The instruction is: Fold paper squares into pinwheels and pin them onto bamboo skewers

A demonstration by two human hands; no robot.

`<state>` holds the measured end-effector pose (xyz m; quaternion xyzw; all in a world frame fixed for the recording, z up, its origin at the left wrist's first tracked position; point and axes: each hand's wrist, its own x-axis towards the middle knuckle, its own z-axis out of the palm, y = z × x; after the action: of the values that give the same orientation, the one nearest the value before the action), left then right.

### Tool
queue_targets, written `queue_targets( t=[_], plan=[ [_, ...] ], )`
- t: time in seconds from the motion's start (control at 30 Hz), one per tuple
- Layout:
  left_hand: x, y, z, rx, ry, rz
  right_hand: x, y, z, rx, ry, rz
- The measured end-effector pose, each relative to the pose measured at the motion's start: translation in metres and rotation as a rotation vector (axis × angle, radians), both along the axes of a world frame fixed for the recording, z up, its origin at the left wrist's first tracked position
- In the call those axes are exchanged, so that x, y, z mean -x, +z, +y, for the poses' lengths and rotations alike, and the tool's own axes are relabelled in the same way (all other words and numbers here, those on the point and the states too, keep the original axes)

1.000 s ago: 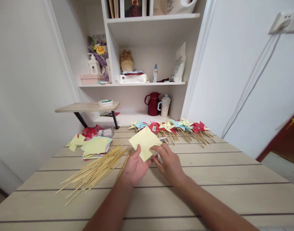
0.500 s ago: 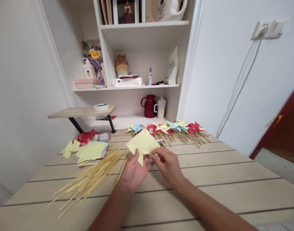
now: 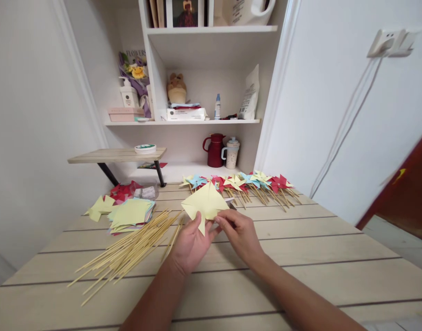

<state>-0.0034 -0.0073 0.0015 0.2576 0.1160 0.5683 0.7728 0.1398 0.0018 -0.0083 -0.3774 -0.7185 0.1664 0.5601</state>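
A pale yellow square of paper (image 3: 204, 200), cut inward along its diagonals, is held up over the table with one corner pointing away from me. My left hand (image 3: 192, 241) grips it from below, thumb on top and fingers beneath. At the sheet's right side, my right hand (image 3: 240, 230) pinches a flap, which looks partly bent over. Loose wooden sticks (image 3: 135, 250) lie to the left of my left hand. Behind the paper is a row of finished pinwheels on sticks (image 3: 234, 184) in red, blue and yellow.
Left of the sticks sits a stack of coloured paper squares (image 3: 130, 214), beside a yellow folded pinwheel (image 3: 99, 208) and red paper pieces (image 3: 124, 191). A small clear box (image 3: 147, 192) stands near the raised wooden stand (image 3: 117, 156). A red jug (image 3: 216, 151) and a cup (image 3: 232, 153) are behind.
Both hands keep hold of the yellow paper in nearly the same place. My right fingers have shifted slightly at the flap, and the camera view has moved a little.
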Motion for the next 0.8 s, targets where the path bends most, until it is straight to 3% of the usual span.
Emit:
queue_targets(
  t=[0.37, 0.8],
  plan=[
    [-0.0015, -0.0032, 0.0010, -0.051, -0.020, 0.037, 0.0021, 0.0011, 0.0026, 0.179, -0.065, 0.042],
    [-0.0045, -0.0045, -0.0022, -0.072, 0.051, 0.175, 0.0009, 0.0055, -0.0010, 0.209, -0.124, 0.112]
  ],
)
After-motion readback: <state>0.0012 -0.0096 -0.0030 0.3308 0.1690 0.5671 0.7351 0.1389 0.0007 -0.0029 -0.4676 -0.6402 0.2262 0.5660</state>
